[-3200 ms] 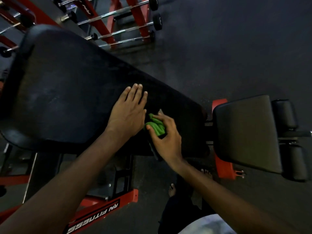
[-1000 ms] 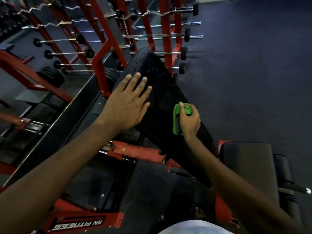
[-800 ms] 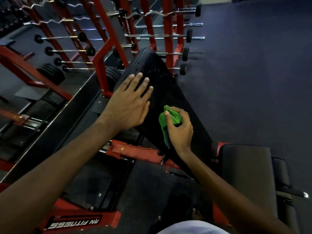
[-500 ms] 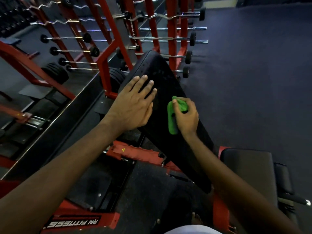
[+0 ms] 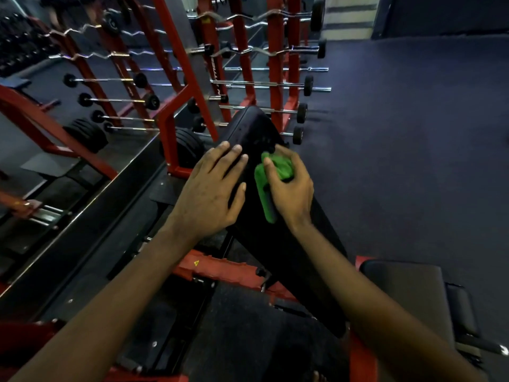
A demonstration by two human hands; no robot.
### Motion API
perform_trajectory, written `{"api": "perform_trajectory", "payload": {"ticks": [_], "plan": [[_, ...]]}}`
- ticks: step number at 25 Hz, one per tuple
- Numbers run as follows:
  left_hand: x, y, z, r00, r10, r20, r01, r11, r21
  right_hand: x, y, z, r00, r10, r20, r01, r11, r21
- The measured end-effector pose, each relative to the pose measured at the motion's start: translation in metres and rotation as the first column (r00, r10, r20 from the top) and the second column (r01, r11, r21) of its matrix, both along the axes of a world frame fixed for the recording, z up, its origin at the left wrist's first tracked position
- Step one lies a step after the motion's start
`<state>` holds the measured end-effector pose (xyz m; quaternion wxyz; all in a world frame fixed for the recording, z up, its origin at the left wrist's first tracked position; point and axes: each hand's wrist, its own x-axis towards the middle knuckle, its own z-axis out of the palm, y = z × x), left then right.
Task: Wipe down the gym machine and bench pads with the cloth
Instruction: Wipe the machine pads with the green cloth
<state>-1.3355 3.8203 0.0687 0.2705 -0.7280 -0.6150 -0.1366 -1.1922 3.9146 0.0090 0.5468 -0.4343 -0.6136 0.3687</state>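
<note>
A long black back pad [image 5: 289,249] of an inclined bench slopes up and away from me at the centre. My left hand [image 5: 212,194] lies flat on the pad's left edge, fingers straight and spread. My right hand [image 5: 292,191] grips a bunched green cloth [image 5: 271,177] and presses it against the pad's upper part. A strip of the cloth hangs down below my thumb. The black seat pad [image 5: 407,296] sits at the lower right.
Red rack uprights [image 5: 275,64] holding several barbells stand behind the bench. The bench's red frame [image 5: 220,268] crosses below the pad. A black roller pad [image 5: 462,312] is at the far right. Dark rubber floor [image 5: 413,147] stretches to the right.
My right hand has slid the cloth back and forth across the pad and now sits higher, near its top end. My left hand has stayed flat on the left edge.
</note>
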Motion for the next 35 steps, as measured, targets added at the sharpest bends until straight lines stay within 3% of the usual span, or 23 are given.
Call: {"api": "perform_trajectory", "payload": {"ticks": [5,10,15,20,26,31,35], "plan": [[0.003,-0.001,-0.004,0.999,0.032,0.017,-0.032,1.000,-0.001,-0.030,0.065,0.054,0.999,-0.012,0.038,0.010,0.999,0.044],[0.002,-0.011,-0.009,0.993,0.055,0.101,-0.056,0.998,0.005,-0.014,0.050,0.032,0.996,0.057,0.065,-0.067,0.982,0.176],[0.006,-0.021,-0.022,0.973,0.087,0.213,-0.091,0.996,0.012,-0.028,0.047,0.047,1.000,0.019,0.017,-0.022,0.966,0.259],[0.008,-0.019,-0.028,0.963,0.080,0.257,-0.092,0.995,0.035,-0.027,0.036,0.056,0.986,0.124,0.112,-0.160,0.891,0.424],[0.009,-0.015,-0.029,0.956,0.036,0.291,-0.067,0.993,0.094,-0.039,0.049,0.074,0.997,0.022,0.078,-0.046,0.947,0.317],[0.011,-0.015,-0.031,0.949,0.027,0.313,-0.072,0.988,0.134,-0.021,0.008,0.045,0.992,0.095,0.084,-0.118,0.935,0.336],[0.013,-0.015,-0.031,0.943,0.028,0.331,-0.071,0.991,0.117,-0.028,0.016,0.063,0.992,0.119,0.052,-0.130,0.913,0.387]]}}
